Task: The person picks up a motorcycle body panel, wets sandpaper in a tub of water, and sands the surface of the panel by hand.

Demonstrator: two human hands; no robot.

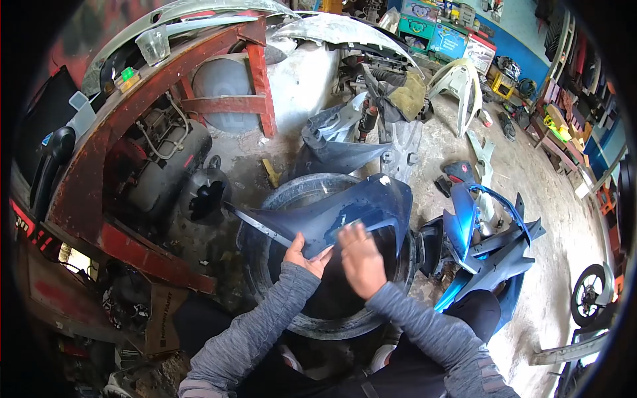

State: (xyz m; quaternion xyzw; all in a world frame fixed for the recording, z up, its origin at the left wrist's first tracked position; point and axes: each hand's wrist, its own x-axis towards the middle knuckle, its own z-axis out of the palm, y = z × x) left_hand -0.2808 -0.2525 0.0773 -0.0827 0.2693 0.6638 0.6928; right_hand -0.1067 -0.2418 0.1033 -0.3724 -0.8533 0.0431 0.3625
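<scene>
Left hand: fingers clamped on blue fairing panel — near edge.
Right hand: fingers together, flat on panel — above tyre.

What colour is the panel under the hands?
Dark blue and glossy; the panel shows best in the head view, the only one.

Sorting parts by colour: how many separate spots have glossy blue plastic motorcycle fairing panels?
2: one blue fairing panel under both hands over the black rubber tyre; a blue fairing pile on the floor, right. Others may be hidden.
</scene>
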